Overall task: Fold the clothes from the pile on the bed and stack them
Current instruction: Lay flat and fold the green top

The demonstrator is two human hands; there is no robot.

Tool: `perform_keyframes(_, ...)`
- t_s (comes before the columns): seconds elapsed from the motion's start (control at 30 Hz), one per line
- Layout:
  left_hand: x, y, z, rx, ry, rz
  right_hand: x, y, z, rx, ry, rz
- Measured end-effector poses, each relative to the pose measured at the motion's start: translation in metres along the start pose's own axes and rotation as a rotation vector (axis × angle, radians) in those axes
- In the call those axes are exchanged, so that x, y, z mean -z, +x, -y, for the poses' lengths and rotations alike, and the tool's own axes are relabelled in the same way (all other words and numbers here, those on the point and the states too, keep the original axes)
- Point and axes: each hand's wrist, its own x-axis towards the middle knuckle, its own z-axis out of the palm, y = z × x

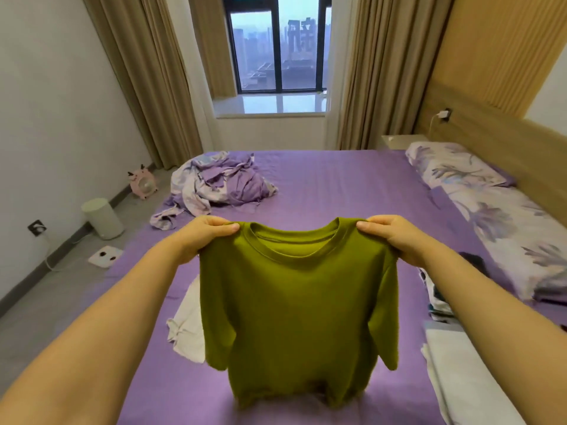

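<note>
Head view: olive green T-shirt (294, 305) hanging flat, front facing, above the purple bed (337, 185). Left hand (199, 237) and right hand (395, 237) fingers pinching its shoulders. White garment (187, 326) lying behind-left of shirt; hem touching bed.

I see the olive-green cloth T-shirt (294, 305) as matt, soft knit with a ribbed collar. The bed's purple fabric sheet (337, 185) looks smooth, faintly creased. At its right edge, the pale wooden headboard (491, 139) shows matt grain; the white stone windowsill (276, 104) looks glossy.
</note>
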Motion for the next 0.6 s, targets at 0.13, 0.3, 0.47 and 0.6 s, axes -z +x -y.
perform_keyframes(0.13, -0.032, 0.047, 0.073, 0.121, 0.052, 0.048, -0.03, 0.035, -0.075, -0.188, -0.126, -0.006)
perform_keyframes(0.3, -0.06, 0.111, 0.154, 0.25, 0.066, 0.123, -0.061, 0.08, -0.154, -0.365, -0.256, -0.007)
perform_keyframes(0.47, -0.068, 0.175, 0.214, 0.303, 0.161, 0.218, -0.081, 0.123, -0.209, -0.373, -0.399, -0.081)
perform_keyframes(0.6, -0.067, 0.22, 0.243, 0.302, 0.209, 0.221, -0.085, 0.16, -0.237, -0.368, -0.54, -0.144)
